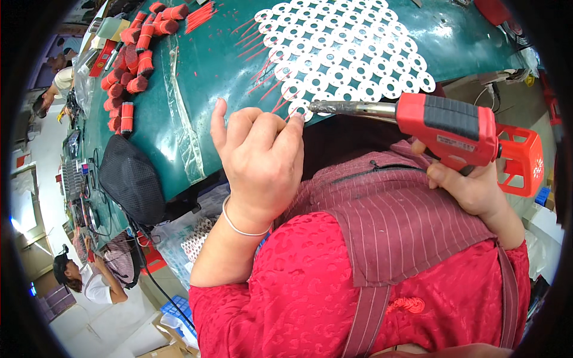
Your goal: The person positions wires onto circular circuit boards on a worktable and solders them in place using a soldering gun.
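Note:
My right hand (453, 179) is wrapped round the grip of a red-and-black soldering gun (447, 128), whose metal barrel points left. The gun's tip touches or hovers just over a round white circuit board (300, 110) at the near corner of a joined sheet of such boards (352, 48). At that same corner, my left hand (259, 155) has its index finger bent down beside the tip, little finger raised. It appears to pinch a thin red wire (287, 117); the thumb is hidden. More red wires (262, 74) stick out along the sheet's left edge.
Bundles of red wires (143, 36) are heaped at the table's far left, with loose red wires (200, 17) beside them. A black mesh-covered object (130, 179) stands at the left edge of the green table (206, 56). A red stool (520, 158) is at right. Other people sit at left.

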The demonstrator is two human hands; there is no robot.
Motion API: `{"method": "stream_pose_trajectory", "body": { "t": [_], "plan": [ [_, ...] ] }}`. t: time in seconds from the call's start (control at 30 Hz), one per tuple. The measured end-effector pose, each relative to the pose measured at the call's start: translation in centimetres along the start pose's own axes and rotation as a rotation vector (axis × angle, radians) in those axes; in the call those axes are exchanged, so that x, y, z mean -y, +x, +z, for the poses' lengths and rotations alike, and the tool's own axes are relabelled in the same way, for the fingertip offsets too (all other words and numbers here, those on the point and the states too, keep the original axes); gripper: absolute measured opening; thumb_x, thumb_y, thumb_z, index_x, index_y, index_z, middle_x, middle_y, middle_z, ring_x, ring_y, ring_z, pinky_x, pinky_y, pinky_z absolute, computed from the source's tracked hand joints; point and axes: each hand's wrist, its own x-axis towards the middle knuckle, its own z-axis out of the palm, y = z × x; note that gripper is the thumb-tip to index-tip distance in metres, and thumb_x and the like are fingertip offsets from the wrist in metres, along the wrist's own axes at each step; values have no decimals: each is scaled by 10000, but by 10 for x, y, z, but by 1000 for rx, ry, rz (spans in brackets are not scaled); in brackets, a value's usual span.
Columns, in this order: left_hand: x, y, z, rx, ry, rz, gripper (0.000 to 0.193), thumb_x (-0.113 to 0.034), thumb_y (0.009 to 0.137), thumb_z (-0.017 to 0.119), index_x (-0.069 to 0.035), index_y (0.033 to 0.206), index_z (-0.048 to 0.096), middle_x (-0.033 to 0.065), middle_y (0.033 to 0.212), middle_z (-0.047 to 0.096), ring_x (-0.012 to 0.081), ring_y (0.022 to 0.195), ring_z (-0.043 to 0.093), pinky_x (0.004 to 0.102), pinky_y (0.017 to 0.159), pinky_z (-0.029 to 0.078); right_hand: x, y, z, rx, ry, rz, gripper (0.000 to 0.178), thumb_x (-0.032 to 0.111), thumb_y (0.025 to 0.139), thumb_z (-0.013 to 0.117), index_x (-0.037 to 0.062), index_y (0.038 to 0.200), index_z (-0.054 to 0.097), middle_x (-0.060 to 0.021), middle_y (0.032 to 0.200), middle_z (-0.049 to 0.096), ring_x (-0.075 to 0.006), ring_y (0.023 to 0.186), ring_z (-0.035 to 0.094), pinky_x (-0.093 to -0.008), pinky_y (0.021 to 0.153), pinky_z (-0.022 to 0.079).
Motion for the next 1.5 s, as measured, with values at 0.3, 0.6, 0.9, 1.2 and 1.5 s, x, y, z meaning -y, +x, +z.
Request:
{"method": "stream_pose_trajectory", "body": {
  "t": [0.3, 0.6, 0.9, 1.2, 1.5],
  "plan": [
    [-2, 0, 0, 13, 36, 6, 118, -75, 747, 769, -129, 846, 736, -20, 722, 577, 201, 782, 563, 467, 1055, 357, -6, 4, -1, 57, -30, -150, 418, -39, 877, 677, -30, 1279, 561, -159, 1172, 682, -219, 1070, 664, -354, 913, 544],
    [-2, -3, 2, 27, 47, 7, 43, -109, 764, 729, -125, 796, 705, -18, 739, 556, 206, 848, 571, 537, 1097, 290, -12, -1, -8, 36, -113, -21, 322, -6, 879, 703, -14, 1190, 621, -99, 1019, 701, -117, 831, 659, -255, 688, 548],
    [-4, 2, -3, 47, 75, 16, 80, -100, 768, 755, -142, 831, 732, -19, 729, 576, 206, 799, 564, 489, 1049, 356, -8, 0, -1, -36, -78, -44, 382, 1, 885, 635, -22, 1255, 543, -151, 1139, 640, -113, 742, 614, -258, 652, 541],
    [-4, 5, -6, 65, 81, 3, 105, -98, 760, 758, -139, 856, 741, -14, 750, 571, 204, 806, 564, 492, 1061, 346, -3, 4, -4, -20, 35, -98, 426, -11, 881, 682, -3, 1286, 553, -123, 1163, 680, -118, 864, 665, -242, 679, 549],
    [30, 34, -16, -5, 24, -35, 129, -104, 762, 744, -130, 886, 718, 20, 846, 617, 241, 843, 580, 508, 1035, 362, -6, 19, -6, -121, 106, -209, 387, -18, 905, 599, -17, 1285, 523, -148, 1152, 643, -90, 692, 599, -232, 602, 519]
  ]
}}
